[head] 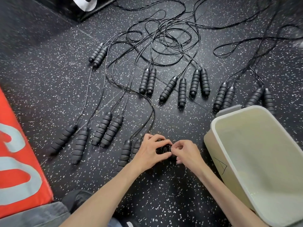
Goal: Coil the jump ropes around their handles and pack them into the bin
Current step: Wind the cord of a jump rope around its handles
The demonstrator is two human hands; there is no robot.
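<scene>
Both hands meet near the middle of the floor over a coiled jump rope (164, 149). The left hand (151, 152) curls round its wrapped handles; the right hand (186, 151) pinches the cord at the bundle's right side. The bin (211, 141) stands just right of them, tilted.

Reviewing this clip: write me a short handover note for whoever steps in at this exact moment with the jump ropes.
Left hand: grips a coiled rope bundle just above the floor.
Right hand: pinches the cord at the bundle, apparently tucking the end.
Bin: on the floor to the right, nothing visible inside.
Done: one rope nearly wrapped; none packed.
Left: finish this bundle and drop it in the bin. Then coil the rest: handle pairs lie in a row on the floor, the nearest pair beside the left hand, with their cords tangled farther away.
</scene>
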